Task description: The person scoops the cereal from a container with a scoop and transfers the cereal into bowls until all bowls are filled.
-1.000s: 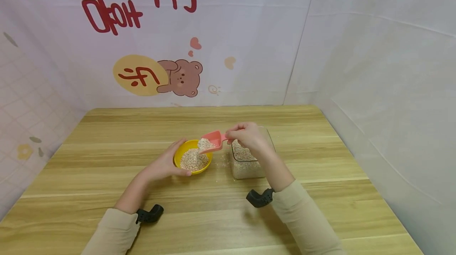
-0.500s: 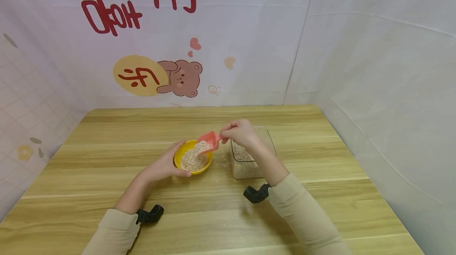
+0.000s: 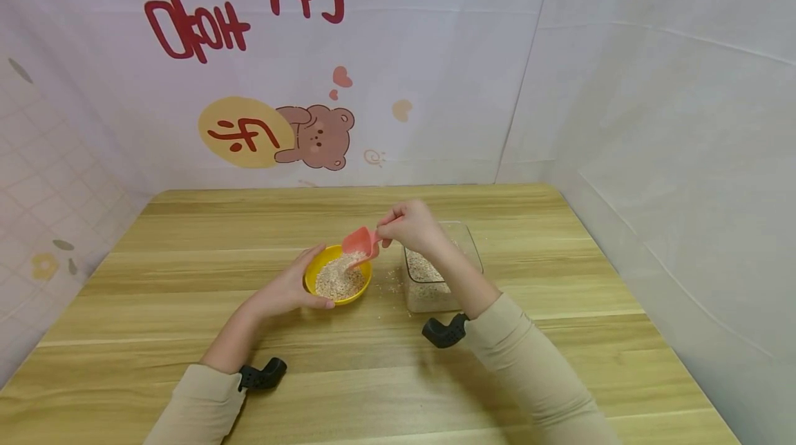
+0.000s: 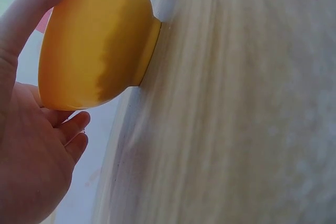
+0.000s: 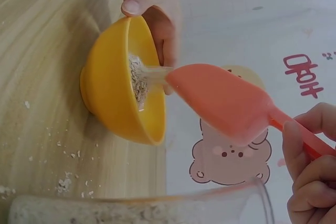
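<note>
Wood-grain table [image 3: 348,390] is spreading across the lower view, its far corners rounding off. White backdrop [image 3: 448,106] is hanging behind, a seam running down it, right of centre. Pink cartoon bear [image 3: 320,137] is showing there beside a yellow oval [image 3: 245,149]; red characters [image 3: 189,30] are standing out above, small pink hearts [image 3: 341,77] sitting between. Left panel [image 3: 37,168] is bearing a faint grid, a yellow flower [image 3: 45,266], greyish leaves [image 3: 63,244].

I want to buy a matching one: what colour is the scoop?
The scoop is coral pink, clearest in the right wrist view.
</note>
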Motion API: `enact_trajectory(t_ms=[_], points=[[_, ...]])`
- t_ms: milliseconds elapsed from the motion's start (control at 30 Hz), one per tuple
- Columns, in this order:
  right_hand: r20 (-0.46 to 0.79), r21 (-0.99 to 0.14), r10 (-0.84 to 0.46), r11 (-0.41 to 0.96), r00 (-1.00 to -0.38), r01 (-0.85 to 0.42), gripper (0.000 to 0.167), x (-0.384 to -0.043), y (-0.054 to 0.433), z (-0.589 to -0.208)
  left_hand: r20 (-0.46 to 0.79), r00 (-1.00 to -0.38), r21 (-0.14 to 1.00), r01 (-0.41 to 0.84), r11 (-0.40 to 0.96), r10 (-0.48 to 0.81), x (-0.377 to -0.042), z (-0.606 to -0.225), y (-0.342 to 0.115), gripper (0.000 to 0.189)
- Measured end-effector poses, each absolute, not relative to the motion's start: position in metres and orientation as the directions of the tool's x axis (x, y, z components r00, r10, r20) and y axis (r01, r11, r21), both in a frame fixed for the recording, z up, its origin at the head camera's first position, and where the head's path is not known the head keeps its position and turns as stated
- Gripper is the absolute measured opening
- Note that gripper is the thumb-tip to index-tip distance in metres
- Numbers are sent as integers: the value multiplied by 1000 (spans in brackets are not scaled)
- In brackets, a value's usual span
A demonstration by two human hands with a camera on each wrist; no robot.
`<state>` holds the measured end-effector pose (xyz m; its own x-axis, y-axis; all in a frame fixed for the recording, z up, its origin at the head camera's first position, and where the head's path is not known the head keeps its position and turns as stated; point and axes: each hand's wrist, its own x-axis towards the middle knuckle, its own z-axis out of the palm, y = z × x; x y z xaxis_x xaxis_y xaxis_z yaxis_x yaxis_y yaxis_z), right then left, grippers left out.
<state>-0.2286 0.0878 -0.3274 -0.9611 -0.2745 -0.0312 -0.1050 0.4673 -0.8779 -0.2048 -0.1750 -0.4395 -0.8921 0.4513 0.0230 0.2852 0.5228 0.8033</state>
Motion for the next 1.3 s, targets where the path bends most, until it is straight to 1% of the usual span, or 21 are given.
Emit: enact_trajectory(t_ms=[367,600,1033,1300], points=[[-23,-856,-276,503,-961,-124,4,-228,89,-319,28,-895,803,286,523,445,-203,-438,-173,117],[-26,-856,-274,503,-961,-120,5,-228,90,-320,25,-895,800,285,529,444,-203,-439,-174,117],[-2,-897,-264,428,-965,-115,4,-222,98,-333,17,-896,813,270,515,443,-202,-437,-173,117],[-21,-927,-237,368,-971,-70,8,-219,104,-340,13,-897,812,268,519,443,-203,-438,-173,117]])
